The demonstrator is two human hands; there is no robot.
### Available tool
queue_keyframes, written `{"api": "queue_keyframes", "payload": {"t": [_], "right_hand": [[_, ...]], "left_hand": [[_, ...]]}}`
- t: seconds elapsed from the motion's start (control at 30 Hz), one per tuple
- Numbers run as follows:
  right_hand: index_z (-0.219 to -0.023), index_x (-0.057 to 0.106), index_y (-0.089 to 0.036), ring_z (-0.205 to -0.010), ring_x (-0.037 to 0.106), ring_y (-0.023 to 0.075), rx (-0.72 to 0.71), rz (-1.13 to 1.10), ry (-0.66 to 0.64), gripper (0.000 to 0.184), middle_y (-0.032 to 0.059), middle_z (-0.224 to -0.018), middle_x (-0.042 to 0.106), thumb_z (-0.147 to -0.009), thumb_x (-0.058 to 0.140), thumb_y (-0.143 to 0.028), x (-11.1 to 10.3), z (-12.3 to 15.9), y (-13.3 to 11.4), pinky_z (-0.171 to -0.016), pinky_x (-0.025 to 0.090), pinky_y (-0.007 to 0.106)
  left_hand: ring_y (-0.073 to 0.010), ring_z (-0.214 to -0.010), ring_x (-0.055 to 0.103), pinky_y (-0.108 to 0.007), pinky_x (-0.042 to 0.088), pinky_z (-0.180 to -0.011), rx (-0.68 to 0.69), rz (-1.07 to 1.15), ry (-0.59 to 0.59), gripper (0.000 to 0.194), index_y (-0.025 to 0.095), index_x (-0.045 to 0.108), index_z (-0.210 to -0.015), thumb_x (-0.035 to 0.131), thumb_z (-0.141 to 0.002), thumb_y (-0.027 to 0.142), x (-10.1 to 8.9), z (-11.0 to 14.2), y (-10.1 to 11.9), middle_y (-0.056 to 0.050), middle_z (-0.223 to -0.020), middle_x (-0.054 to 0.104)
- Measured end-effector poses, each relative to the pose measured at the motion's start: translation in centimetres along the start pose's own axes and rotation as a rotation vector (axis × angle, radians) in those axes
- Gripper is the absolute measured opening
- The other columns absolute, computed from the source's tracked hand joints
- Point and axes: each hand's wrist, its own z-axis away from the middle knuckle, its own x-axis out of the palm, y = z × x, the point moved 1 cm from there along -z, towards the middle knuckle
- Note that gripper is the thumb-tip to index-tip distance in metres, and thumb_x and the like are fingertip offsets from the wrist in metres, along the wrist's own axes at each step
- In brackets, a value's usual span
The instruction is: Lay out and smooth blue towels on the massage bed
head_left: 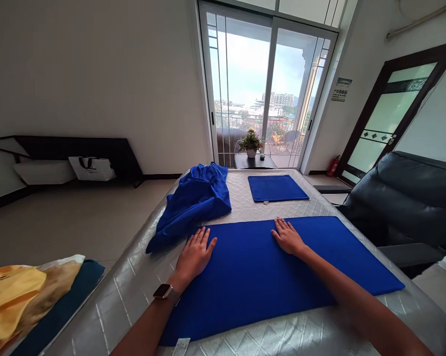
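Observation:
A flat, royal-blue towel lies spread on a quilted silver-white mattress, with a small white tag at its near edge. My left hand rests palm-down on the towel's far edge, fingers apart, a smartwatch on the wrist. Farther right on that edge, my right hand lies flat in the same way. Neither hand grips anything. Just left of the towel is a crumpled heap of blue cloth. Beyond them lies a neatly folded blue towel.
A black leather chair stands against the right side of the mattress. Yellow and teal bedding lies at lower left. A small black table with a potted plant stands before the glass balcony door.

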Motion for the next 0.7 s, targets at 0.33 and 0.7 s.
{"api": "queue_keyframes", "payload": {"t": [0.33,0.7], "right_hand": [[-0.165,0.021,-0.010,-0.158,0.012,0.0209,0.287,0.080,0.038,0.076,0.0096,-0.171,0.018,-0.103,0.015,-0.055,-1.0,1.6,18.3,-0.128,0.012,0.042],[-0.164,0.023,-0.006,-0.158,0.016,0.0243,0.420,0.083,0.109,0.078,0.0121,-0.171,0.020,-0.103,0.016,-0.055,-0.3,1.6,25.4,-0.128,0.013,0.042]], "left_hand": [[-0.0298,-0.152,0.037,-0.052,0.030,-0.125,-0.045,-0.029,-0.068,0.072,0.008,0.040,-0.156,0.025,-0.104,0.056,-0.1,-0.1,-0.1,-0.016,-0.162,0.040],[-0.0299,-0.151,0.038,-0.051,0.032,-0.124,-0.049,-0.041,-0.060,0.072,0.009,0.042,-0.155,0.026,-0.104,0.056,0.0,-0.1,-0.2,-0.015,-0.162,0.042]]}}
